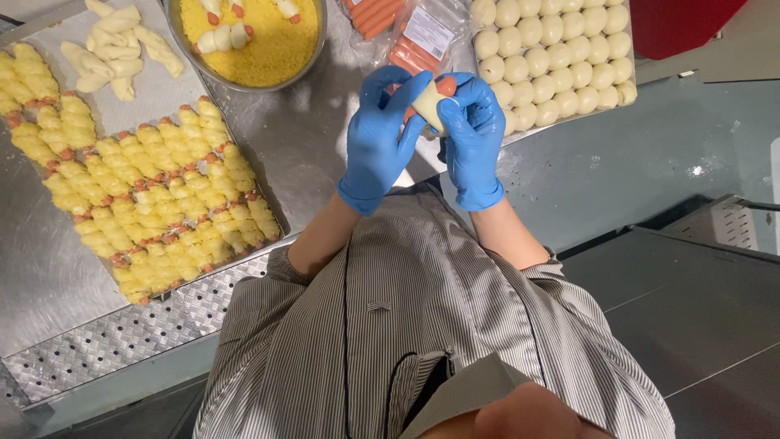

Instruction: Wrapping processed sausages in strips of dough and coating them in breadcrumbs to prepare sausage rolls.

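Right now I see my left hand [380, 138] and right hand [474, 134], fingers clamped on a dough-wrapped sausage [433, 99], below a clear sausage packet [418, 36] bearing a white rectangular label [428, 32].

Both hands wear thin blue disposable gloves, the left hand [379, 138] at nine o'clock of the right hand [474, 134]; a grey pinstriped work shirt [422, 325] has sleeves rolled above the bare forearms
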